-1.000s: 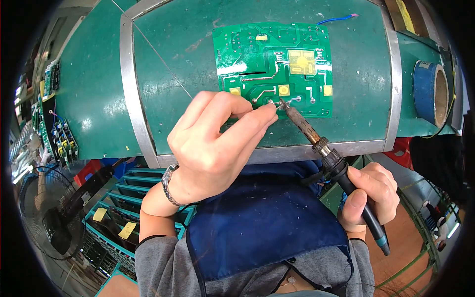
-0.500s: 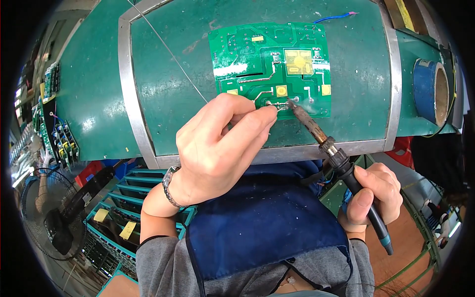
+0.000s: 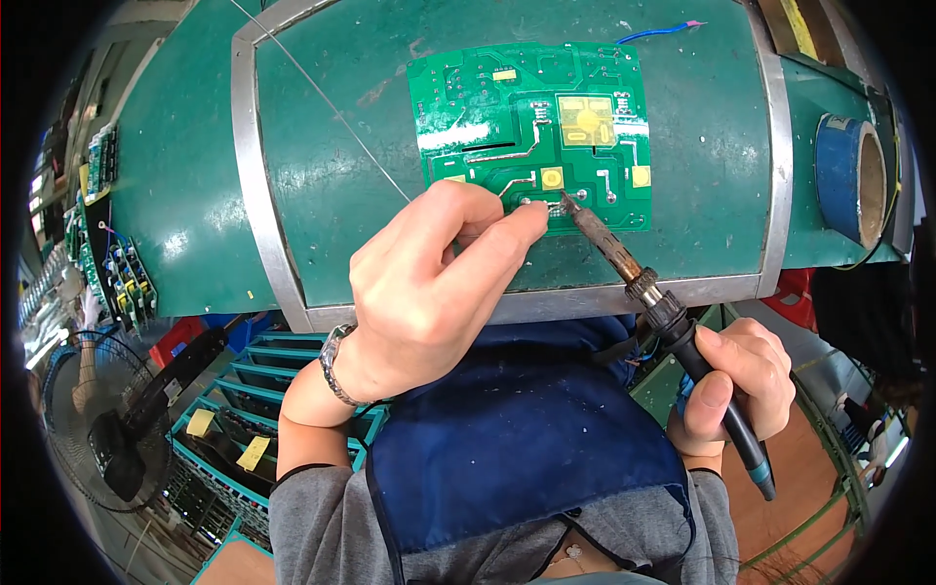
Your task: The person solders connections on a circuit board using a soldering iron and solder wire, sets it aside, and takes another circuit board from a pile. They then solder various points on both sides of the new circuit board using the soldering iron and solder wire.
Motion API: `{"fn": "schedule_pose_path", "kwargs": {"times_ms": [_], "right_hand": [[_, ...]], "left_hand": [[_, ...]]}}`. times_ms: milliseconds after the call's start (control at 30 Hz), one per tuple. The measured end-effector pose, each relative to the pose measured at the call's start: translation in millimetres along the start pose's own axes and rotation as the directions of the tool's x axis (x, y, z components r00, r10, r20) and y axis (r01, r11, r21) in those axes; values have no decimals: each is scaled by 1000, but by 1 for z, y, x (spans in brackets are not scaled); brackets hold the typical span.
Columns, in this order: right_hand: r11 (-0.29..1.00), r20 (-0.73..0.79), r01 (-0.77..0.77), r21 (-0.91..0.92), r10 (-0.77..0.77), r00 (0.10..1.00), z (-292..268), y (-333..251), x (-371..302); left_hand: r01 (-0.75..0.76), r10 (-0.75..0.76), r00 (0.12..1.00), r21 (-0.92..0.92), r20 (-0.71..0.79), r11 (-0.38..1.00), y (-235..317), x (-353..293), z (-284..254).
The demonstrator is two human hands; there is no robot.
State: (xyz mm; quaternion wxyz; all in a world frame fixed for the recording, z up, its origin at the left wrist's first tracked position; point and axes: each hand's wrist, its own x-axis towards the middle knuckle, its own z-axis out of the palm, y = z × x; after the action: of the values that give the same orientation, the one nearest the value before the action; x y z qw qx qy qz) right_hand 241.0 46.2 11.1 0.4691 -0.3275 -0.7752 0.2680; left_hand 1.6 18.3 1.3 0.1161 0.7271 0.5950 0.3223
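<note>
A green circuit board [image 3: 487, 112] with yellow patches lies on the bench in front of me. My left hand [image 3: 429, 268] is closed in a pinch over its near edge. A thin solder wire [image 3: 322, 107] runs from the far left down into those fingers, and a short end shows beyond the fingertips. My right hand [image 3: 736, 385] grips the black handle of a soldering iron [image 3: 648, 292]. The iron slants up to the left, its tip at solder joints near the board's front edge, close beside my left fingertips. My left palm and the board under it are hidden.
A metal-edged green bench top [image 3: 341, 214] spreads under the board. A blue tape roll [image 3: 850, 180] stands at the right, and a blue wire [image 3: 658, 34] lies behind the board. At the left are populated boards [image 3: 127, 278], a fan [image 3: 102, 429] and a teal rack [image 3: 234, 409].
The board has shifted slightly left, and the iron's tip has moved a little left with it. Faint smoke by the tip has thinned. Both hands keep their grips.
</note>
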Motion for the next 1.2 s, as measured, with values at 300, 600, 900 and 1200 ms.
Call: {"fn": "schedule_pose_path", "kwargs": {"times_ms": [300,600,900,1200], "right_hand": [[999,25,7,-48,-5,1000,-6,-1,-3],[997,-20,3,-79,-5,1000,-8,2,-5],[995,18,-53,-82,55,998,-16,0,-5],[985,-38,-105,-134,101,994,-12,4,-4]], "left_hand": [[-21,21,999,-30,-30,999,2,3,8],[-36,36,999,3,-6,999,4,7,6],[13,-16,999,-70,-48,997,3,12,7],[-28,28,1000,28,-1,999,5,19,8]]}}
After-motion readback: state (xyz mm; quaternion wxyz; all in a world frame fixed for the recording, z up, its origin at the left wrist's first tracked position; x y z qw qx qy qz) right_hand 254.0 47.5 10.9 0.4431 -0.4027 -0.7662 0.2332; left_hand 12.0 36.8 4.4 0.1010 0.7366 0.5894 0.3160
